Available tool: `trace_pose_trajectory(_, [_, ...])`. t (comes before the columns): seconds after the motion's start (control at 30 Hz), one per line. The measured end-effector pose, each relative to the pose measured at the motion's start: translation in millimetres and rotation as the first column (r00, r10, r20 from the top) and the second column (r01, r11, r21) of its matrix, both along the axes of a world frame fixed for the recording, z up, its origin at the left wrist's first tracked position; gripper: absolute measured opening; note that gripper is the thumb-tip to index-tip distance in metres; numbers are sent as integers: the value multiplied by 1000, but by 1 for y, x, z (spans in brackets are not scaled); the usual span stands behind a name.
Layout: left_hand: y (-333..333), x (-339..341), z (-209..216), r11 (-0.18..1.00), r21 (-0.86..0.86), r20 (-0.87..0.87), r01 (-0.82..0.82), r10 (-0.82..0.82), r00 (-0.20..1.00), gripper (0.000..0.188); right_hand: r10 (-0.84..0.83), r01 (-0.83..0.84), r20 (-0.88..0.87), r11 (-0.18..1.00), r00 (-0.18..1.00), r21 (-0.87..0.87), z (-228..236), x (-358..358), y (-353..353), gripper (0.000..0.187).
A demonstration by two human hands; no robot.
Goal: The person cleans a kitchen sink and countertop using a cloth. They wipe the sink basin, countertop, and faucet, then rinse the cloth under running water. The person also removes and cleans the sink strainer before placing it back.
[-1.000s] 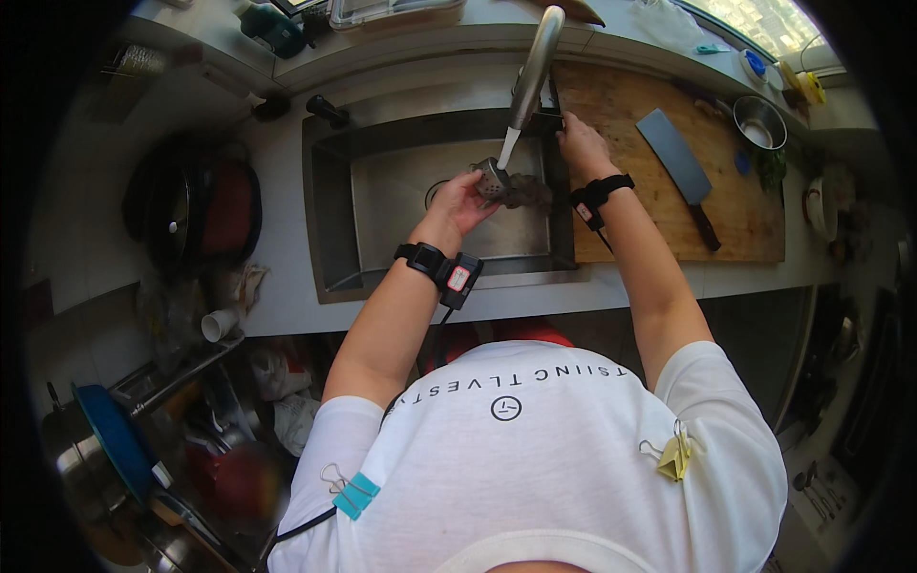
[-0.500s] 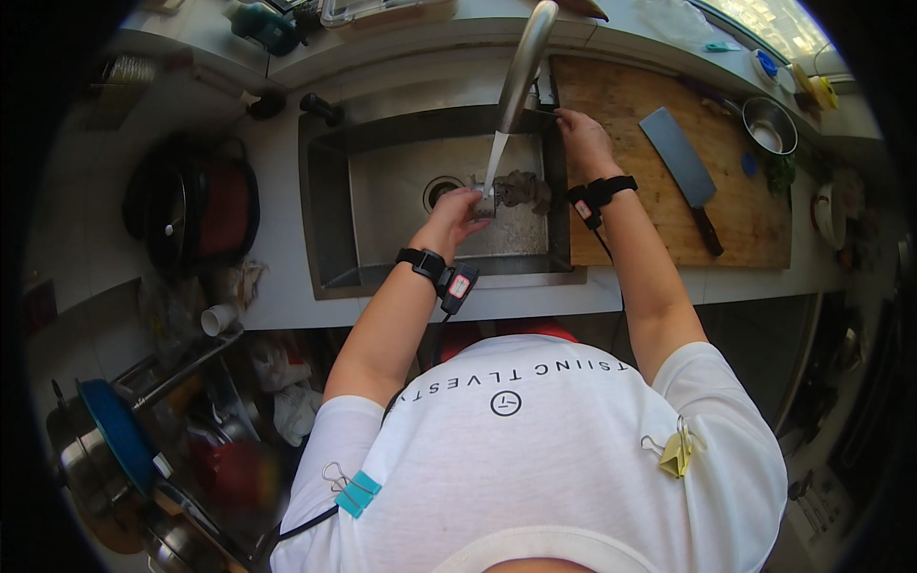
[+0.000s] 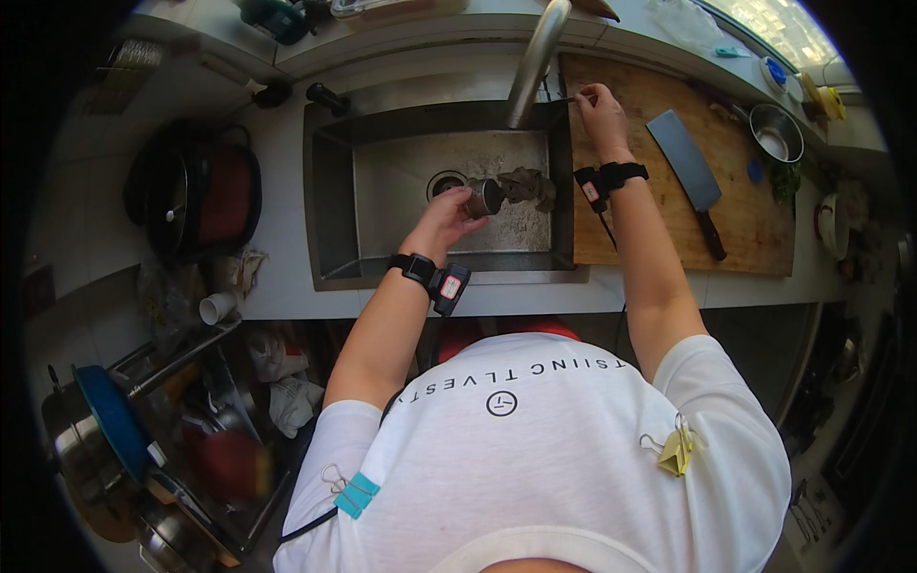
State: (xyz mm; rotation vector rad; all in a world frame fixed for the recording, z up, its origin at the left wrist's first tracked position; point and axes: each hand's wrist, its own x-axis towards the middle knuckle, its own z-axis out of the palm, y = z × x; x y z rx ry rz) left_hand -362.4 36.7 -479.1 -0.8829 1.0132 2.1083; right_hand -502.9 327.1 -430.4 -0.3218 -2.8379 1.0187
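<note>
My left hand (image 3: 447,218) is inside the steel sink (image 3: 330,191), fingers closed around a small greyish cylindrical cup (image 3: 485,197). The cup lies tipped on its side, its dark round end toward the right. Just right of it, a crumpled grey-brown cloth (image 3: 527,188) rests on the sink floor. At the sink's back right corner, my right hand (image 3: 602,116) pinches the thin faucet lever (image 3: 565,99) between its fingertips. From the tall faucet (image 3: 537,65) above the cup, no water stream shows.
On the wooden cutting board (image 3: 630,224) at the right lie a cleaver (image 3: 685,160) and a small pot (image 3: 775,134). A dark red and black appliance (image 3: 196,196) stands left of the sink. Below left is a rack with pans and a blue lid (image 3: 110,420).
The water stream from the faucet has stopped. My left hand has tilted the cup so its round end shows. My right hand has shifted slightly back and right, still at the lever.
</note>
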Motion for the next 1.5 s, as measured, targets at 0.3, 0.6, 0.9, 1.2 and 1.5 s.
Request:
trace_pose_trajectory(0.3, [-31,6,10,983,64,61,-174,170,983,24,476,-409,461,879,749,-244,-92,52,-69,34])
trace_pose_trajectory(0.6, [-63,25,22,968,64,34,-242,241,970,26,297,-478,661,872,689,105,-199,68,-74,57])
trace_pose_trajectory(0.9, [-77,21,44,258,-931,-358,-257,-785,506,11,340,-290,615,939,712,-183,-196,60,-77,54])
trace_pose_trajectory(1.2, [-91,3,69,121,-850,-251,-512,-949,192,17,381,149,476,636,793,-758,-89,66,-92,45])
trace_pose_trajectory(1.5, [-105,-13,55,293,-845,-396,-446,-905,155,18,251,-147,310,935,917,-323,-90,84,-97,51])
